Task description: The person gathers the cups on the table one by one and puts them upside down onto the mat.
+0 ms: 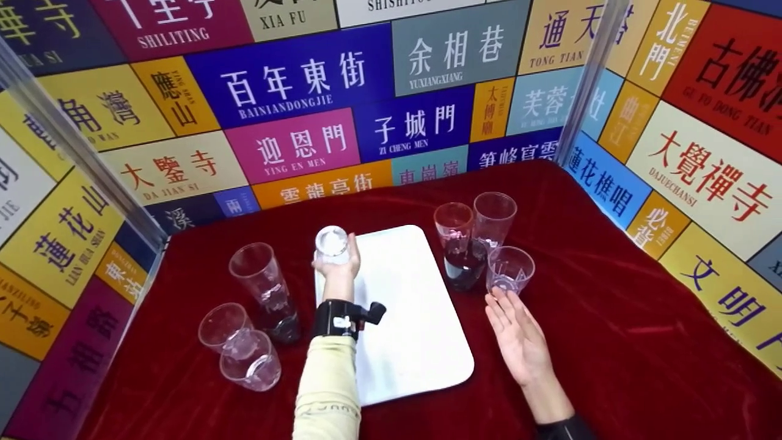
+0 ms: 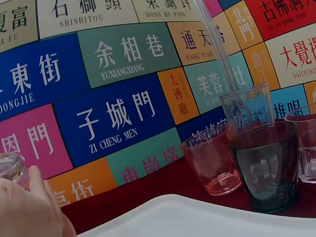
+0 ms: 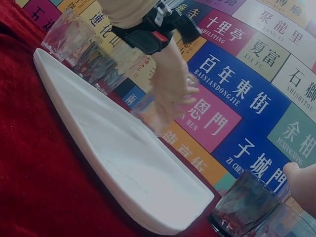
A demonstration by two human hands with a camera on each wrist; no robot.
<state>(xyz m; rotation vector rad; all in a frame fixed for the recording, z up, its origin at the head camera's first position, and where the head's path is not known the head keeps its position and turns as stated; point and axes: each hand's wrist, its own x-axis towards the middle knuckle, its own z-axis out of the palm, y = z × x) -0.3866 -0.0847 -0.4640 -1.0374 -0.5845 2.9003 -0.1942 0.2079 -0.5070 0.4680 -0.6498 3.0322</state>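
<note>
My left hand point(image 1: 339, 269) grips a clear glass point(image 1: 332, 242) at the far left corner of the white tray point(image 1: 415, 318). The left wrist view shows only part of that hand point(image 2: 29, 210) and the glass's edge. With its fingers extended, my right hand point(image 1: 519, 339) is beside a short clear glass point(image 1: 512, 267) right of the tray; whether the fingertips touch it I cannot tell. Around that glass stand a dark glass point(image 2: 266, 170), a pinkish-red glass point(image 2: 212, 165) and a taller clear glass point(image 2: 247, 106).
Left of the tray stand a tall clear glass point(image 1: 252, 266), a dark glass point(image 1: 284, 327) and two shorter clear glasses, one farther back point(image 1: 217, 324) and one nearer point(image 1: 250, 370). Dark red cloth point(image 1: 611, 318) covers the table. Sign-printed panels point(image 1: 293, 79) enclose its back and sides.
</note>
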